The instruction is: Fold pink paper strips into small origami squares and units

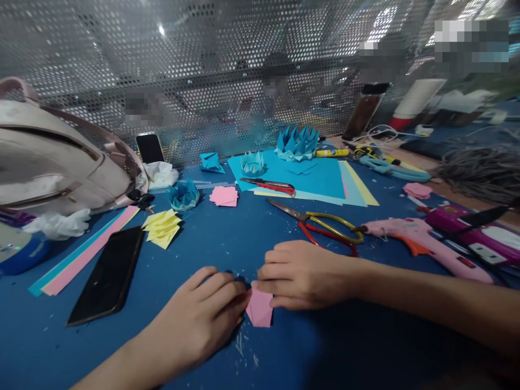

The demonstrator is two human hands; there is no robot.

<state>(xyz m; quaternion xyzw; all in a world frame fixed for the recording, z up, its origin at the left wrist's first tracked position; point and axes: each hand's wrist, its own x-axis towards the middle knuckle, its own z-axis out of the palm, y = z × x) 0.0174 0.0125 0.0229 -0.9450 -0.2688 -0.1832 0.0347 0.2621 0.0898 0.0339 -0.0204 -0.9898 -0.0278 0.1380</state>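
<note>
A flat black smartphone [106,276] is lying leftmost on the blue table [195,227]. The left hand [195,319] and right hand [303,273] are both pinching a small folded pink paper piece [260,309], pressing it flat to crease it; yellow-and-red-handled scissors [320,226] are lying just beyond.

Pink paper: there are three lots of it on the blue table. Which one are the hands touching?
The small folded pink piece at the front, pinched between the left hand and right hand. The pink stack and crumpled pink bit lie untouched farther back.
</note>
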